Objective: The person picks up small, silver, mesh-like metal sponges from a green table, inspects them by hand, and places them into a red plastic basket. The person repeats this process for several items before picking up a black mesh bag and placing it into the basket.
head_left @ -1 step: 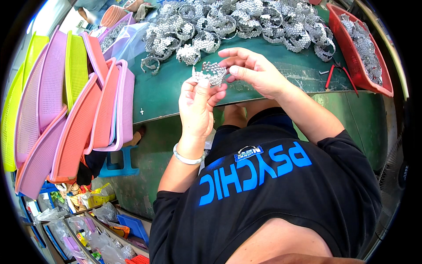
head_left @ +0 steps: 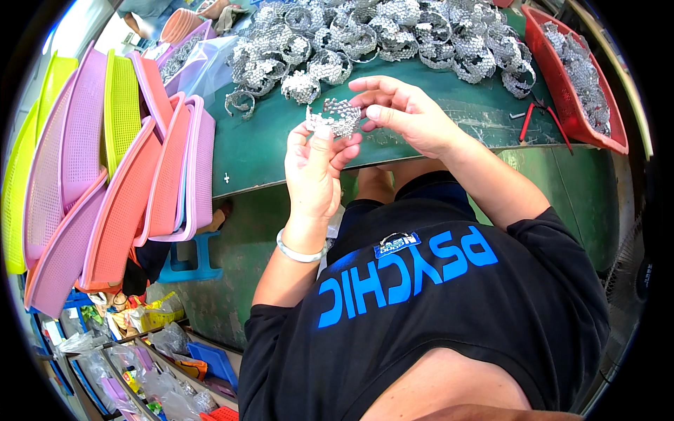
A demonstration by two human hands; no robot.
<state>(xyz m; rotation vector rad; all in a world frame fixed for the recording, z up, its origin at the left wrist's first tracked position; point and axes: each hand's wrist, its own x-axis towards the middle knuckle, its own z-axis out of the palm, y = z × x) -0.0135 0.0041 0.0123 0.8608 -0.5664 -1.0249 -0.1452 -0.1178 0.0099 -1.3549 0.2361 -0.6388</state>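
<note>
Pinched in the left fingers (head_left: 321, 142), the band (head_left: 344, 123) curves rightward just above them, its long axis running to the right fingers (head_left: 385, 117), curled at its end, grip impossible to tell.

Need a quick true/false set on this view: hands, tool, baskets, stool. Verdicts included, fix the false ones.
1. The left hand holds a silver mesh piece. True.
2. The right hand grips the red-handled tool. False: the tool lies on the green table; the right hand is at the mesh piece.
3. A pale bracelet is on the left wrist. True.
4. The red basket at right is empty. False: it holds silvery pieces.
5. The stool is yellow. False: it is blue.
</note>
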